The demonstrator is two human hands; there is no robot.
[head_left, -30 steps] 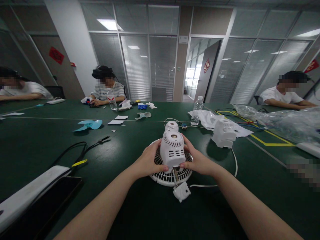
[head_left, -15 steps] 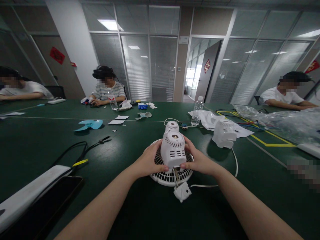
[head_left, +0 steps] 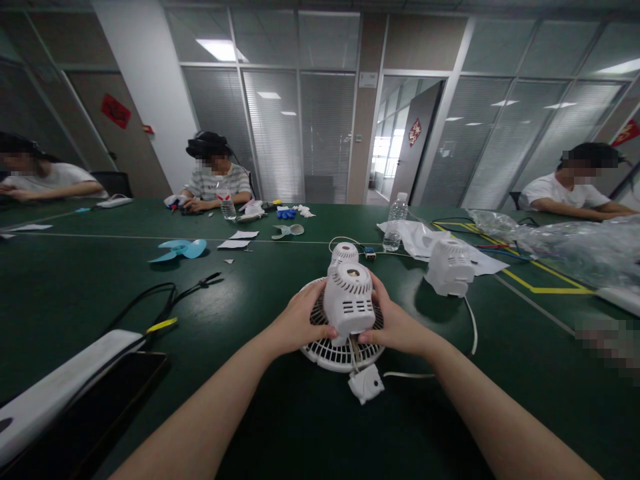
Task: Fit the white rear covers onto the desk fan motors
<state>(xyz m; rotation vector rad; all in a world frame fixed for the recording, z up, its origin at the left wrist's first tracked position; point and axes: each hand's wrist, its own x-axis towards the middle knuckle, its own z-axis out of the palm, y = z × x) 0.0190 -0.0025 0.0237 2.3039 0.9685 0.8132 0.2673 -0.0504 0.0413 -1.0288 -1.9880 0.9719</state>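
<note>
A white fan motor housing (head_left: pixel 349 298) with vent slots stands over a round white fan grille (head_left: pixel 340 352) lying flat on the green table (head_left: pixel 280 413). My left hand (head_left: pixel 296 326) grips the housing's left side with the thumb at its lower edge. On the right side my right hand (head_left: pixel 395 325) wraps it the same way. A small white switch box (head_left: pixel 367 383) on a white cord (head_left: pixel 470 320) lies just in front of the grille.
Another white housing (head_left: pixel 450 265) and a water bottle (head_left: pixel 395 221) stand at the right, near white sheets and clear plastic bags (head_left: pixel 575 247). A blue fan blade (head_left: pixel 179 249), black cables (head_left: pixel 155 303) and a white strip (head_left: pixel 55 390) lie left. Three people sit around the table.
Both hands and the housing have stayed nearly still over the grille; the whole group has shifted very slightly to the right in view.
</note>
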